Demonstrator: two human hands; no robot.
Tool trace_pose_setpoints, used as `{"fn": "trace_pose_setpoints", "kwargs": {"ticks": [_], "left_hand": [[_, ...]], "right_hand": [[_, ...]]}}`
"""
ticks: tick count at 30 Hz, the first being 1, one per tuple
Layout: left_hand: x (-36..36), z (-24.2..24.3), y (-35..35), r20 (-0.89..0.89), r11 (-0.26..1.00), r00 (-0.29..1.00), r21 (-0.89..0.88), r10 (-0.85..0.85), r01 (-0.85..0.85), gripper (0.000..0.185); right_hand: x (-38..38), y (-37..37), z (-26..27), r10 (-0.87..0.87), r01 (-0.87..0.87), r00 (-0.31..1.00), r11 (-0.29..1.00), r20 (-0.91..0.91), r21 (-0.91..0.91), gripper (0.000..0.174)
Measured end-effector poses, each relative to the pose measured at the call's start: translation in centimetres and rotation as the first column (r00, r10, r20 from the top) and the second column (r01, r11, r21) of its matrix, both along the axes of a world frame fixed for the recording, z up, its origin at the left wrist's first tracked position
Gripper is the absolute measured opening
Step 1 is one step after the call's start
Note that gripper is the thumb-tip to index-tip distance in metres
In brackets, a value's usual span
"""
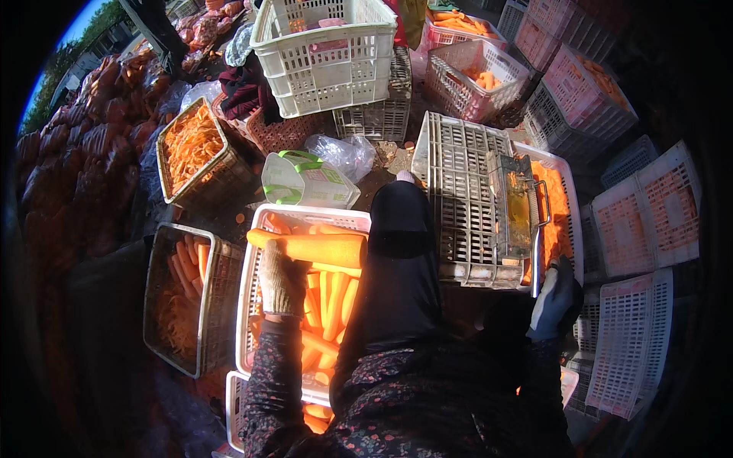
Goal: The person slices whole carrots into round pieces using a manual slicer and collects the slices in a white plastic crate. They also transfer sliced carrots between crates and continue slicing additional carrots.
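My left hand (pixel 280 280), in a knitted glove, grips a thick carrot (pixel 320 249) with a flat right end. It is held over a white plastic crate (pixel 246 320) of peeled carrots (pixel 329 303). On the right, my gloved right hand (pixel 552 300) is at the near edge of a white crate (pixel 567 183) of shredded or sliced carrot (pixel 552 212). Right beside its fingers stands a shiny metal strip (pixel 536 263); whether they hold it is unclear. A slicer-like board with a metal handle (pixel 512 206) leans against an upturned slatted crate (pixel 464 189).
Carrot peelings fill a crate (pixel 192 149) at the left; another crate (pixel 209 303) holds carrot pieces and peelings. A shopping bag (pixel 306 180) stands ahead, before a large white crate (pixel 332 68). Stacked crates (pixel 647 212) line the right. Bagged carrots (pixel 97 154) are heaped far left.
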State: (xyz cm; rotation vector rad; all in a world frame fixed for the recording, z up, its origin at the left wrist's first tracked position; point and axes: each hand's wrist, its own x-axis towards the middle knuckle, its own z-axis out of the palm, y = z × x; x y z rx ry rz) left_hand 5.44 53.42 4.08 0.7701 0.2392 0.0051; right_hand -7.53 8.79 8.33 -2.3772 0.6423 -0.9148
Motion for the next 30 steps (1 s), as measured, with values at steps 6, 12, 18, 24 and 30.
{"fn": "trace_pose_setpoints", "kwargs": {"ticks": [6, 12, 18, 24, 30], "left_hand": [[1.3, 4.6, -12.8, -0.060, 0.936, 0.965, -0.263, -0.257, 0.233, 0.049], [-3.0, 5.4, -19.1, -0.016, 0.750, 0.813, -0.397, -0.582, 0.529, 0.037], [-6.3, 5.6, -18.4, -0.195, 0.544, 0.685, 0.474, -0.702, 0.693, 0.043], [-2.8, 4.0, -18.6, 0.382, 0.113, 0.413, 0.832, -0.827, -0.544, 0.079], [-0.2, 0.7, -21.8, -0.029, 0.248, 0.379, 0.710, -0.925, 0.659, 0.062]], "right_hand": [[-0.2, 7.7, 3.8, 0.473, -0.480, 0.868, 0.721, 0.152, 0.499, 0.076], [-0.7, 10.4, 6.3, 0.521, -0.529, 0.844, 0.768, 0.127, 0.363, 0.102], [-2.4, 8.4, 6.0, 0.398, -0.477, 0.879, 0.741, 0.263, 0.473, 0.060], [-1.2, 6.9, 3.3, 0.285, -0.287, 0.949, 0.597, 0.136, 0.749, 0.046], [0.4, 4.4, 1.7, 0.452, -0.429, 0.871, 0.508, 0.192, 0.747, 0.091]]}}
